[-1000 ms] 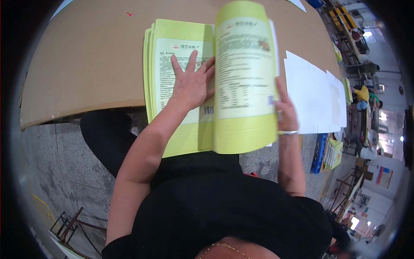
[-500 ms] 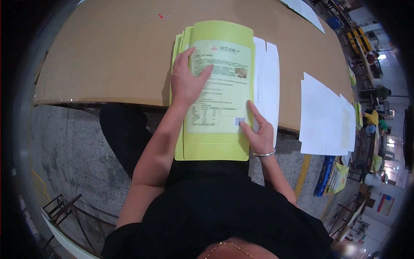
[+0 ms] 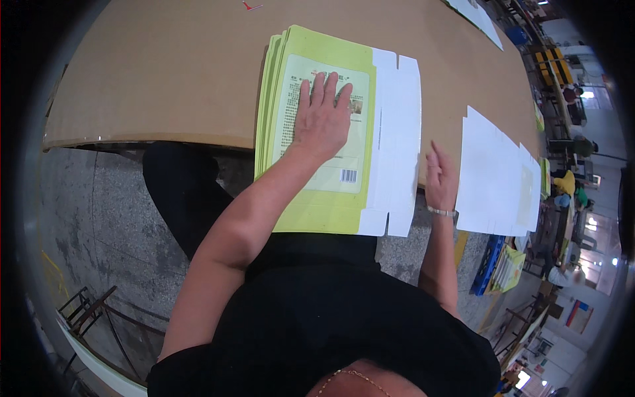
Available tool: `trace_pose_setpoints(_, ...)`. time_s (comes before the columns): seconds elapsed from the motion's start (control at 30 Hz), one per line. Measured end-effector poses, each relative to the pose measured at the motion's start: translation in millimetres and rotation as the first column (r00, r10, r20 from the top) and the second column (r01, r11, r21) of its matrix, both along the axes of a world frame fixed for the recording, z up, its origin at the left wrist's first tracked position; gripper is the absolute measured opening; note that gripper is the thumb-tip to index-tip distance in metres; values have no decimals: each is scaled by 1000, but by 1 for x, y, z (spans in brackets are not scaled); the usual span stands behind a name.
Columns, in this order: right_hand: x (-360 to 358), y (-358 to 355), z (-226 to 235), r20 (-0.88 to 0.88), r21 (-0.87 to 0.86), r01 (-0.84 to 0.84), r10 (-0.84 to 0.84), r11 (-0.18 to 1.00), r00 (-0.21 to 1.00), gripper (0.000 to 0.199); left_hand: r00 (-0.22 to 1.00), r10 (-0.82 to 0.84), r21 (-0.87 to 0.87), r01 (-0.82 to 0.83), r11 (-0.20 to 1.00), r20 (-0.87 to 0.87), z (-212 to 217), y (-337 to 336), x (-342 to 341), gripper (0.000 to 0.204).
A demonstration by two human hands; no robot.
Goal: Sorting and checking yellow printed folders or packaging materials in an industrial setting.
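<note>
A stack of yellow-green printed carton sheets [image 3: 324,215] lies at the table's near edge, its left edges fanned out in several layers. The top sheet has a pale printed panel and a barcode, and a white flap section [image 3: 399,132] with slots extends along its right side. My left hand [image 3: 324,122] rests flat on the printed panel, fingers spread and pointing away from me. To the right of the stack, my right hand [image 3: 442,177] is off the sheets, with its fingers extended and nothing seen in them. A bracelet circles that wrist.
More flat white carton sheets [image 3: 496,175] overhang the table's edge at the right. The brown table top [image 3: 165,73] carries a small red-and-white scrap [image 3: 250,6] at the far side. A blue crate [image 3: 487,264] stands on the floor, lower right; a metal frame [image 3: 99,311] is lower left.
My right hand has left the stack's right edge and moved right. My left hand has shifted right and flattened on the panel. The top sheet's bowed panel now lies flat, with more white flap showing.
</note>
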State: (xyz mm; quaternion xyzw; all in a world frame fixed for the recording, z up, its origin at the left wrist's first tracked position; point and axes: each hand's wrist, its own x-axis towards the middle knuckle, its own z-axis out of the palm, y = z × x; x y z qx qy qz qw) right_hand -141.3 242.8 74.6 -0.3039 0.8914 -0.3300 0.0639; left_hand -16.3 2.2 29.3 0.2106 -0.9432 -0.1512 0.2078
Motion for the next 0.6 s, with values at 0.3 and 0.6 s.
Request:
trace_pose_setpoints(0.3, 61, -68, -4, -125, 127, -455, 470, 881, 874, 79, 998, 21, -68, -25, 997, -62, 1, 1, -2, 50)
trace_pose_setpoints(0.6, 40, -41, -8, -339, 351, -397, 511, 848, 790, 63, 980, -169, -100, 180, 979, 105, -1, 4, -7, 59)
